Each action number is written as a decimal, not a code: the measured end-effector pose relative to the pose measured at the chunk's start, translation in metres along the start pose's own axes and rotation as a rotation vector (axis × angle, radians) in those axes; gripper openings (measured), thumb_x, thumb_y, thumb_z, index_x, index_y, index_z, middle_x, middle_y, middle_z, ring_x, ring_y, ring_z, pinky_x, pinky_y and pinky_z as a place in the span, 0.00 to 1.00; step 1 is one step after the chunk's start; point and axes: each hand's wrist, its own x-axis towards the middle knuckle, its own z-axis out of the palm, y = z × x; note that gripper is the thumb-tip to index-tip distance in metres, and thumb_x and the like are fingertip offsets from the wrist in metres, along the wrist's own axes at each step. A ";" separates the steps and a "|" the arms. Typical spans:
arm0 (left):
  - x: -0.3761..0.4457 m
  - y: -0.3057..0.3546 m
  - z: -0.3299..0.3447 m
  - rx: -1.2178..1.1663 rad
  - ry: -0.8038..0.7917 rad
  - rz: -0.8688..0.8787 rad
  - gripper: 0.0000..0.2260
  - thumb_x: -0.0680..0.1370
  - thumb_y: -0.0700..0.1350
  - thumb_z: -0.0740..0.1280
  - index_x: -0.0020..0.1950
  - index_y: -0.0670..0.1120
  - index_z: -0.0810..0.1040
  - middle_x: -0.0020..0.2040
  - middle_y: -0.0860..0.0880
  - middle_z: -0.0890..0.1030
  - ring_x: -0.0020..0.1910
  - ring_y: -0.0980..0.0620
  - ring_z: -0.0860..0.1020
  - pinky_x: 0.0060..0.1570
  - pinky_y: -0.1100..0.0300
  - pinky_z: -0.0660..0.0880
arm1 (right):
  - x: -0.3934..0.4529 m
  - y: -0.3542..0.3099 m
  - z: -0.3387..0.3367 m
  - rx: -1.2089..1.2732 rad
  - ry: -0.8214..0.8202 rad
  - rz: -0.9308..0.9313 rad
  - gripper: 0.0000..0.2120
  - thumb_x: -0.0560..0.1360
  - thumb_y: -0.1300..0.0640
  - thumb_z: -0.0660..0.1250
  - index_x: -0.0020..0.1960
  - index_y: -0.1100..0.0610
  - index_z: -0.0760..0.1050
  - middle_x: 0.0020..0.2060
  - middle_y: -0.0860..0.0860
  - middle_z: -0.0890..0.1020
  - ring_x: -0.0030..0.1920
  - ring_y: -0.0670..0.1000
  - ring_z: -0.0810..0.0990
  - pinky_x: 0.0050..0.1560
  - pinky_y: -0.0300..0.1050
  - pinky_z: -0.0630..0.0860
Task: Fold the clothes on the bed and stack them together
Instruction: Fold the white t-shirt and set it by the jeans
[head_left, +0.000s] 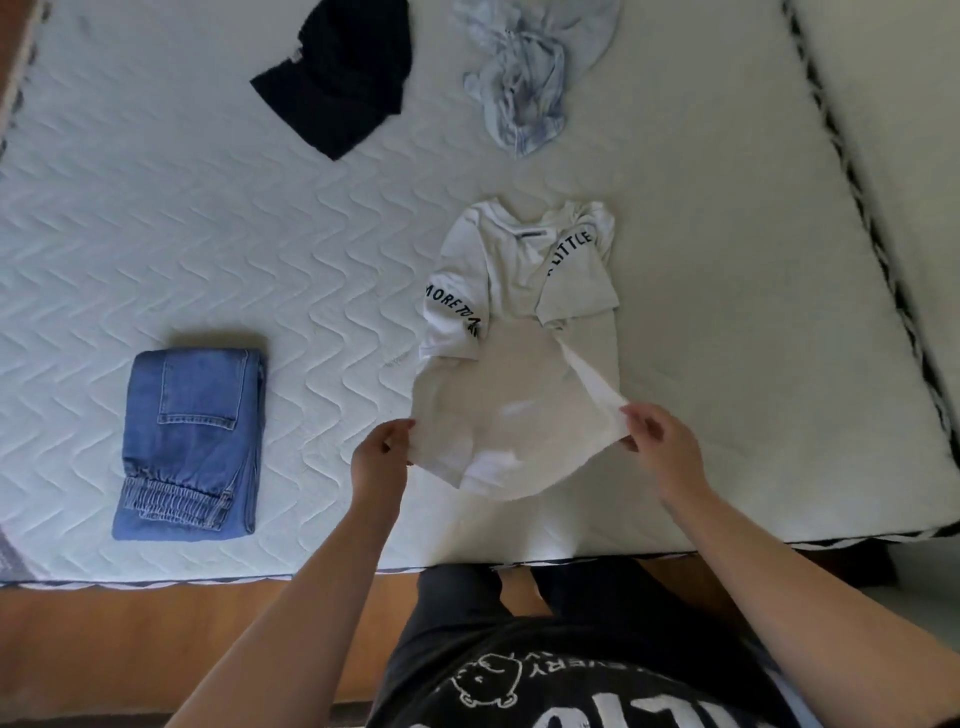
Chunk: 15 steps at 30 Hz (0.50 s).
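Note:
A white T-shirt (511, 332) with black lettering on its sleeves lies on the bed (208, 234), both sleeves folded inward over the body. My left hand (378, 457) pinches the lower left corner of its hem, and my right hand (657, 441) pinches the lower right corner; the hem is lifted slightly off the mattress. Folded blue jeans (189, 441) sit to the left. A dark garment (340, 73) and a crumpled light blue garment (530, 78) lie unfolded at the far side.
The quilted white mattress has a black-and-white trimmed edge (883, 249) running along its right side and front. A wooden floor (130, 639) shows below the bed's near edge, where I stand.

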 end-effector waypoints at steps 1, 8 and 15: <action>0.005 0.011 -0.004 0.019 -0.034 0.026 0.13 0.80 0.44 0.63 0.44 0.62 0.82 0.37 0.57 0.82 0.34 0.54 0.77 0.32 0.65 0.74 | 0.005 -0.009 -0.009 0.017 0.005 -0.010 0.09 0.80 0.58 0.65 0.51 0.44 0.79 0.45 0.50 0.85 0.42 0.48 0.84 0.50 0.44 0.80; 0.019 0.080 -0.029 0.421 -0.301 0.362 0.25 0.74 0.33 0.67 0.66 0.55 0.76 0.54 0.57 0.82 0.50 0.60 0.80 0.48 0.73 0.71 | 0.023 -0.075 -0.055 -0.255 0.043 -0.204 0.13 0.74 0.57 0.72 0.59 0.53 0.81 0.47 0.49 0.85 0.47 0.46 0.82 0.52 0.42 0.75; 0.032 0.164 -0.039 0.562 -0.068 0.441 0.14 0.76 0.39 0.62 0.49 0.56 0.82 0.37 0.58 0.83 0.39 0.60 0.79 0.37 0.68 0.71 | 0.037 -0.139 -0.093 -0.216 0.235 -0.347 0.03 0.77 0.55 0.69 0.47 0.53 0.81 0.37 0.49 0.85 0.41 0.48 0.84 0.50 0.47 0.78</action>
